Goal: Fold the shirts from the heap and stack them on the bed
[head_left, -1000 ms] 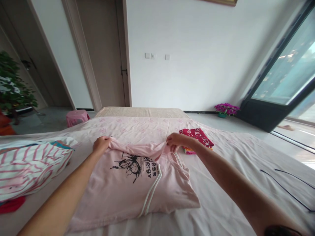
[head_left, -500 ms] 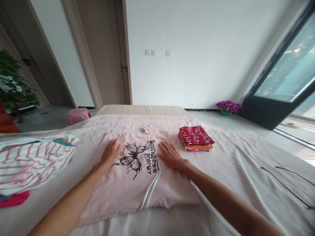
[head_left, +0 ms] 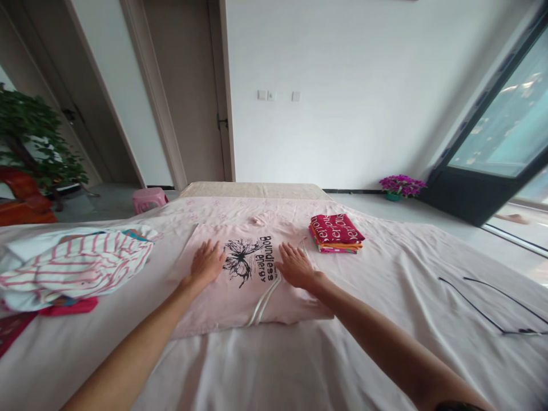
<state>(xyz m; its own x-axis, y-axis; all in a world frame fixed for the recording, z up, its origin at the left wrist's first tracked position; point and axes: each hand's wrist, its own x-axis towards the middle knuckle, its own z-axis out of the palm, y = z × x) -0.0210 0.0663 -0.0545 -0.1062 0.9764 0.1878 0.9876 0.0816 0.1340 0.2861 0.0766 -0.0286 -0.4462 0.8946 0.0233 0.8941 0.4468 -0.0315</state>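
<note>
left hand [head_left: 208, 264] and right hand [head_left: 296, 267] have let go of the edge they held raised a second ago and lie flat on the pink butterfly-print shirt [head_left: 248, 279], gripping nothing. it rests on the bedsheet [head_left: 381, 279], right edge near the folded clothes stack [head_left: 336, 233], sheet parting it from the striped garment [head_left: 92, 262] at left and, more widely, the eyeglasses [head_left: 504, 331] at right.

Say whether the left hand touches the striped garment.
Apart: the head view shows pale sheet between the striped garment and the pink shirt under the left hand.
</note>
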